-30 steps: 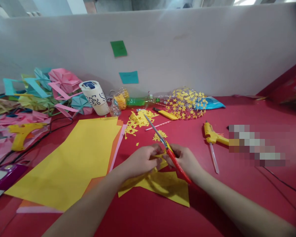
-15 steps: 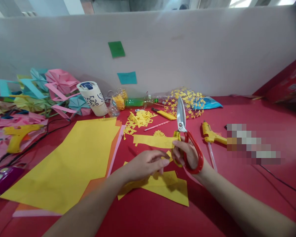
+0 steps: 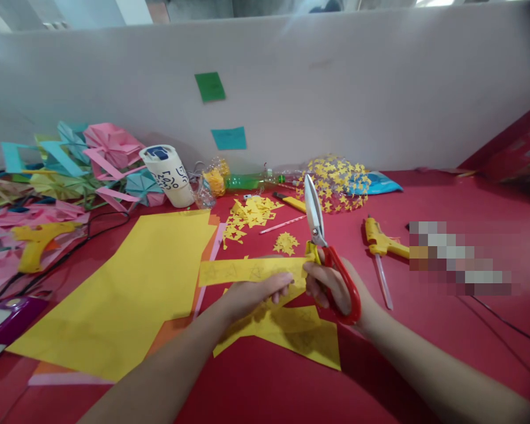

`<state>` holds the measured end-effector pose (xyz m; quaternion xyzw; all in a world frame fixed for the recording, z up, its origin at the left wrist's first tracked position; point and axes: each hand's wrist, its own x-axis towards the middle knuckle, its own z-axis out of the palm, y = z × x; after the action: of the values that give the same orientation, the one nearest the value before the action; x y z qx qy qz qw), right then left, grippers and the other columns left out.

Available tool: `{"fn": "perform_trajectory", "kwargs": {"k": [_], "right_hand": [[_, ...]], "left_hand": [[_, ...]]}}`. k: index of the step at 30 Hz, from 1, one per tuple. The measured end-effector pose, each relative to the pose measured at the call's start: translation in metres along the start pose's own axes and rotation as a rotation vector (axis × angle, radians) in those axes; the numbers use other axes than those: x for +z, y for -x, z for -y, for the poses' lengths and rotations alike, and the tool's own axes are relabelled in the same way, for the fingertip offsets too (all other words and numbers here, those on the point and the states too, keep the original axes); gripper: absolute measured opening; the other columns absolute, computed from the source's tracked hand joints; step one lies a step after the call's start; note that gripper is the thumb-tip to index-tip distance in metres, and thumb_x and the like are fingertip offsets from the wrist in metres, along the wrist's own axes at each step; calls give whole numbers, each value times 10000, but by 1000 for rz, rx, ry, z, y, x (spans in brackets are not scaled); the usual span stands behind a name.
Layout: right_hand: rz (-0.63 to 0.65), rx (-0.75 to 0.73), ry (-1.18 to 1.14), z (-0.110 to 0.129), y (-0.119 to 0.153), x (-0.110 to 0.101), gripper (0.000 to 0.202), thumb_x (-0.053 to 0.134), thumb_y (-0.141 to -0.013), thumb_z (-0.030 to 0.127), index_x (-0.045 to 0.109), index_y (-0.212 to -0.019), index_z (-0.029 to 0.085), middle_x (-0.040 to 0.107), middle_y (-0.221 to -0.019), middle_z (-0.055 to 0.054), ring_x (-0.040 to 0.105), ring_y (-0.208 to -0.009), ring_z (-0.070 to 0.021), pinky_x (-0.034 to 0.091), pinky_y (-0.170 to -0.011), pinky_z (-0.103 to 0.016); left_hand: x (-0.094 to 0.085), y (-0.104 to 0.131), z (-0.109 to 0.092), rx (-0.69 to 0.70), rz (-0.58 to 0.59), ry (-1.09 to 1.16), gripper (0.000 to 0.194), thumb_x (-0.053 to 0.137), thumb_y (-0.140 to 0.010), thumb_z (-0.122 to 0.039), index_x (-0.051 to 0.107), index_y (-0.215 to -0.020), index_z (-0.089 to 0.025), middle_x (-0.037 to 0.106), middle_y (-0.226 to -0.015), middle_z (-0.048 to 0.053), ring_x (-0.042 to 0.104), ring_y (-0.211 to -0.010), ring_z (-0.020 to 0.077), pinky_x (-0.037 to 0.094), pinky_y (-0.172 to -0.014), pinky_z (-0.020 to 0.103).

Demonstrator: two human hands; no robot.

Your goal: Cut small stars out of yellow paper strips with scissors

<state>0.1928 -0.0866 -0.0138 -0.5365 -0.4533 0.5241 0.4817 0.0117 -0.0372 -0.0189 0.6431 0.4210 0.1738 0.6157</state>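
A yellow paper strip (image 3: pixel 229 272) with star outlines drawn on it lies across my left hand (image 3: pixel 258 291), whose thumb rests on top of it. My right hand (image 3: pixel 331 285) has its fingers in the handles of the red-and-yellow scissors (image 3: pixel 342 282), and its fingertips touch the strip's right end. The scissor blades point up and away, pressed together. Yellow paper pieces (image 3: pixel 304 338) lie on the red table under my hands. Beyond the strip are a small pile of cut stars (image 3: pixel 285 242) and a heap of yellow scraps (image 3: pixel 254 212).
Large yellow sheets (image 3: pixel 159 282) cover the left side. Glue guns lie at left (image 3: pixel 39 241) and right (image 3: pixel 382 241). Along the wall stand folded papers (image 3: pixel 110 147), a white cup (image 3: pixel 170 176), a green bottle (image 3: pixel 245 181) and a star-covered ball (image 3: pixel 333 182). A cutter (image 3: pixel 294 203) lies near the scraps.
The strip has come off the table toward me and now lies over my left hand, its drawn outlines showing. The scissors have tilted left and moved slightly lower with my right hand.
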Motion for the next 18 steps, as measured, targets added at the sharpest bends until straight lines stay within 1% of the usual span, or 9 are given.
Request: {"fn": "perform_trajectory", "kwargs": {"k": [3,5,8,11,12,14,16,18], "right_hand": [[-23,4,33,6,2,1,293,632,-752,267,470,-520,191,444,-344,79,374,-292,-63,273,-321,-170],[-29,-10,46,6,1,0,264,652,-736,254,462,-564,194,461,-369,88,380,-294,-59,278,-318,-157],[-19,-51,85,3,1,-3,247,649,-753,262,458,-611,197,493,-413,86,399,-305,-59,286,-320,-151],[-32,-67,107,0,2,-5,254,637,-779,293,452,-633,201,488,-433,85,398,-315,-63,296,-327,-159],[-34,-73,114,1,2,-6,265,629,-789,315,446,-633,202,471,-434,86,395,-319,-66,300,-333,-166],[-21,-95,161,2,2,-8,307,622,-795,367,429,-620,204,433,-443,87,384,-330,-68,297,-349,-182],[9,-102,275,3,2,-11,348,614,-794,429,414,-616,206,398,-465,84,377,-358,-74,279,-370,-195],[39,-95,421,4,1,-14,362,593,-800,480,420,-639,205,383,-510,75,377,-411,-85,272,-398,-203]], "left_hand": [[-1,-5,3,-98,74,-44,467,403,-840,-591,600,-679,-199,525,-615,0,465,-606,144,368,-615,275],[-1,-9,3,-110,105,-78,486,372,-838,-617,573,-678,-205,499,-634,-8,449,-620,144,360,-627,277],[-1,-10,0,-123,123,-110,491,356,-840,-619,536,-649,-204,484,-653,-10,437,-633,142,355,-637,277],[-2,-10,-5,-114,93,-46,485,367,-845,-600,530,-627,-198,474,-605,-18,419,-586,124,358,-616,263],[-3,-10,-6,-88,49,0,483,378,-846,-596,536,-629,-195,477,-595,-20,422,-576,117,363,-612,255],[-7,-12,-7,-5,-111,111,474,414,-839,-593,555,-641,-186,494,-597,-19,438,-565,105,368,-587,240],[-13,-14,-6,104,-305,240,446,455,-826,-586,589,-697,-180,529,-632,-11,458,-557,98,362,-543,229],[-21,-17,-5,182,-445,355,420,482,-820,-573,617,-771,-178,554,-653,-8,462,-537,91,352,-506,224]]}}
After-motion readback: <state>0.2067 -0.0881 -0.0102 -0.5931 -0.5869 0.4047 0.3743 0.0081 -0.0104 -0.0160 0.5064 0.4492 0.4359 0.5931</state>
